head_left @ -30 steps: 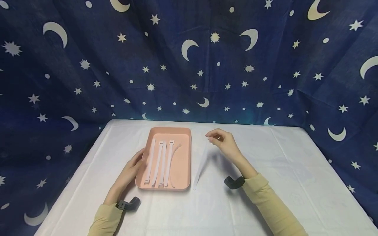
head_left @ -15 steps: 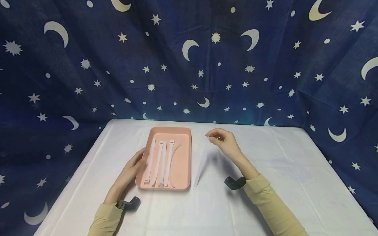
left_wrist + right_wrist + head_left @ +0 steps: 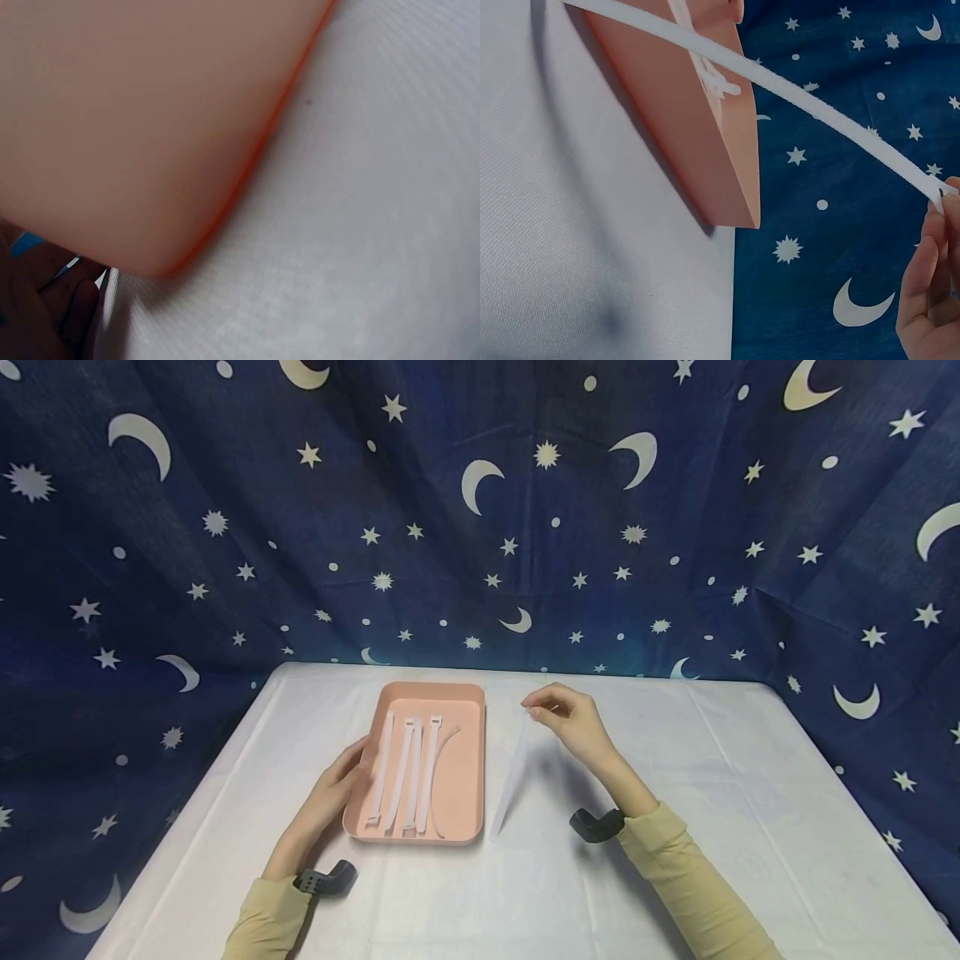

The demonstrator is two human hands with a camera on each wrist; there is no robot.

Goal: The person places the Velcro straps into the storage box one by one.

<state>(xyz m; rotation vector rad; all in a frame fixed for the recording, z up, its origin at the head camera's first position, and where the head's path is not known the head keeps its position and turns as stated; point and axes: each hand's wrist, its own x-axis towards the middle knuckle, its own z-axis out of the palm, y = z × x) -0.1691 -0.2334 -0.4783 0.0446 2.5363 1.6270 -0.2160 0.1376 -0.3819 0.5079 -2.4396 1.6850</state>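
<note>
A pink tray [image 3: 459,777] lies on the table, with several white cable straps [image 3: 411,777] side by side in it; some show slotted heads. My left hand [image 3: 330,789] holds the tray's left side, thumb at the rim; in the left wrist view its fingers [image 3: 67,292] are dark and partly hidden behind the tray. To the right of the tray, my right hand [image 3: 570,722] pinches the head end of another white cable strap [image 3: 510,785] between thumb and fingers. That strap slants down toward the table. In the right wrist view the strap [image 3: 780,86] crosses in front of the tray [image 3: 682,127].
A white cloth [image 3: 675,760] covers the table. Behind it hangs a dark blue curtain [image 3: 420,610] with moons and stars. Black wrist cameras [image 3: 596,825] sit on both wrists.
</note>
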